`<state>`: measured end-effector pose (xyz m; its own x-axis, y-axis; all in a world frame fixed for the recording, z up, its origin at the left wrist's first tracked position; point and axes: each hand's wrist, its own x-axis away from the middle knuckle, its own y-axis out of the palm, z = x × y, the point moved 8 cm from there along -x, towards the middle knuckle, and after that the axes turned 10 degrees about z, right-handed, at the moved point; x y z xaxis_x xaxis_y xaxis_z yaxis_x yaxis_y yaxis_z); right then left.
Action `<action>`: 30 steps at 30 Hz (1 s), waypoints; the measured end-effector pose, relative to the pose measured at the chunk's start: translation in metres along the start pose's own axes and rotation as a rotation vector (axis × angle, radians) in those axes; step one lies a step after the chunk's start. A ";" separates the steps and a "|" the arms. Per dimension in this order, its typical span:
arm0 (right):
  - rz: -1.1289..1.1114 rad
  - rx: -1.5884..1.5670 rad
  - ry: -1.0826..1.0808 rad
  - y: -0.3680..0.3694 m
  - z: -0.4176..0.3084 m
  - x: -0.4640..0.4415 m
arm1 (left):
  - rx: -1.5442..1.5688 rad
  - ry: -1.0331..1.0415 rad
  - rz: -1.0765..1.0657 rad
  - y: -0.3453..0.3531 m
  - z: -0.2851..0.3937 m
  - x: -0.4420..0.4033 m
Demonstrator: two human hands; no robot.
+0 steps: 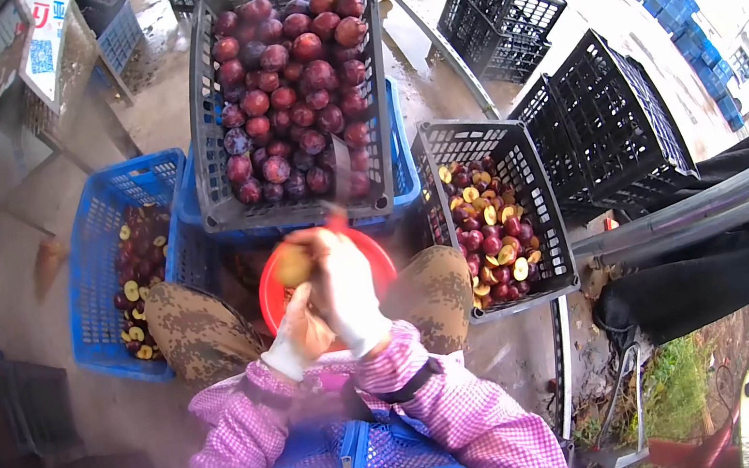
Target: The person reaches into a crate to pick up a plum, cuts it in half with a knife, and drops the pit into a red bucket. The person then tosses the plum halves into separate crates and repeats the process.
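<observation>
My left hand (304, 331), in a white covering with bare fingers, is closed on a blurred yellowish cut plum (292, 265) above a red bucket (374, 252). Pressed against it from the right is my right hand (343, 283), closed round a knife (342, 169) whose blade points up and away; motion smears the blade and the fingertips. Directly ahead, a black crate (205, 163) full of whole dark red plums (282, 97) rests on a blue crate (400, 137).
A blue crate (88, 279) on the left and a black crate (553, 235) on the right hold cut plums. Empty black crates (606, 119) stand further right, near a person's dark-clad leg (705, 280). My knees (199, 330) flank the bucket.
</observation>
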<state>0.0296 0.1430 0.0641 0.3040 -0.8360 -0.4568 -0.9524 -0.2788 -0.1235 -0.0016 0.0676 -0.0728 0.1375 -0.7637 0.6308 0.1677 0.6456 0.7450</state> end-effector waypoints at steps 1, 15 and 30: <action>-0.077 -0.529 0.815 0.016 -0.026 0.005 | -0.011 -0.003 0.003 0.005 -0.004 0.003; 0.322 -0.366 0.766 -0.111 0.008 0.061 | -1.048 0.693 0.022 0.129 0.119 -0.112; 0.244 -0.511 1.048 -0.107 0.069 0.083 | -0.729 0.338 -0.084 0.115 0.141 -0.171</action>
<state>0.1556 0.1361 -0.0215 0.2138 -0.8060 0.5519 -0.9400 -0.0160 0.3407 -0.1431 0.2726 -0.0642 0.3644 -0.8447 0.3921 0.7690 0.5104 0.3849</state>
